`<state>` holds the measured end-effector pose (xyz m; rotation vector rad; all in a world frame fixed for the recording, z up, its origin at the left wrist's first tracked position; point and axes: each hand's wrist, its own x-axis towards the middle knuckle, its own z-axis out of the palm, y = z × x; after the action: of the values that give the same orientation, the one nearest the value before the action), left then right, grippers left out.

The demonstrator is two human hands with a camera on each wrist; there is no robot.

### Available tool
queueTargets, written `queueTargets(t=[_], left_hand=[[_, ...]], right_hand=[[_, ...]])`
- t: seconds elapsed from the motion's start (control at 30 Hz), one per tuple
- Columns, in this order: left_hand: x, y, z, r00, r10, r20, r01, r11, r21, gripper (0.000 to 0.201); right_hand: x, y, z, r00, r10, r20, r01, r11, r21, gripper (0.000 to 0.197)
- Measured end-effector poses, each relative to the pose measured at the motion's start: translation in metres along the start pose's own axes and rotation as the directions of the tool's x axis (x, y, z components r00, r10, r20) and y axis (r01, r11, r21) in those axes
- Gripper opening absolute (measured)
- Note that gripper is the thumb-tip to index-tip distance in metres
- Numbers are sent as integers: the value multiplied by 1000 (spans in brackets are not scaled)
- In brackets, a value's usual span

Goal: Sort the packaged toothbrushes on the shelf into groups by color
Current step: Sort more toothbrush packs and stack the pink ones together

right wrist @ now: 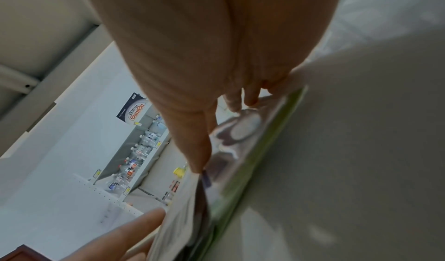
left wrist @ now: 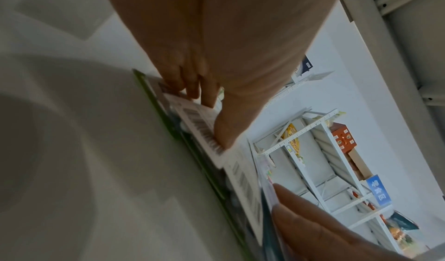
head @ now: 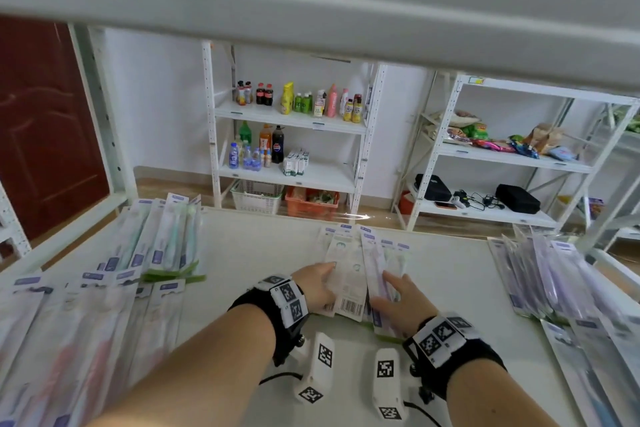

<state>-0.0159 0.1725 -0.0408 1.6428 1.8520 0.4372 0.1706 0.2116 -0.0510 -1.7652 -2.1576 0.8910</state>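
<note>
White-backed toothbrush packs (head: 349, 274), barcodes showing, lie under both hands.

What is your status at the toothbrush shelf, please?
Left hand and right hand flat on the middle pile, fingers straight. Sorted piles at left and right. Nothing blocking.

Both hands lie flat on a middle pile of packaged toothbrushes (head: 360, 267) on the white shelf (head: 263, 253): the left hand (head: 317, 284) on a pack turned barcode-up, the right hand (head: 398, 298) just beside it on the purple-tinted packs. Green packs (head: 169, 246) are stacked at far left, pink packs (head: 79, 333) near left, and purple packs (head: 550, 274) at right.
</note>
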Motion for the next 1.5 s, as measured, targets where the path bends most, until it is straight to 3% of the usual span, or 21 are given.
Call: queueTargets(t=[0.27, 0.57, 0.73, 1.13, 1.23, 1.33, 1.5], left_hand=[[-13, -3, 10, 1000, 9, 28, -10, 1000, 24, 71], [-46, -8, 34, 1000, -9, -7, 9, 998, -69, 72], [-70, -5, 48, 999, -15, -34, 13, 997, -78, 71], [-123, 4, 77, 996, -29, -89, 16, 990, -141, 71], [-132, 6, 81, 995, -45, -94, 31, 988, -149, 71], [-135, 11, 76, 994, -58, -88, 41, 983, -181, 71], [-140, 29, 70, 996, -16, -85, 4, 990, -142, 89]], right_hand=[[-13, 13, -5, 996, -74, 38, 72, 995, 65, 72], [-43, 31, -2, 995, -83, 57, 72, 982, 175, 76], [-68, 38, -3, 988, -133, 80, 124, 986, 111, 76], [-116, 52, -4, 969, -205, 136, 183, 970, 157, 76], [-125, 55, -3, 968, -218, 121, 195, 965, 176, 69], [-130, 57, -1, 975, -201, 90, 181, 964, 197, 49], [-129, 58, 0, 995, -97, 13, 93, 977, 194, 54]])
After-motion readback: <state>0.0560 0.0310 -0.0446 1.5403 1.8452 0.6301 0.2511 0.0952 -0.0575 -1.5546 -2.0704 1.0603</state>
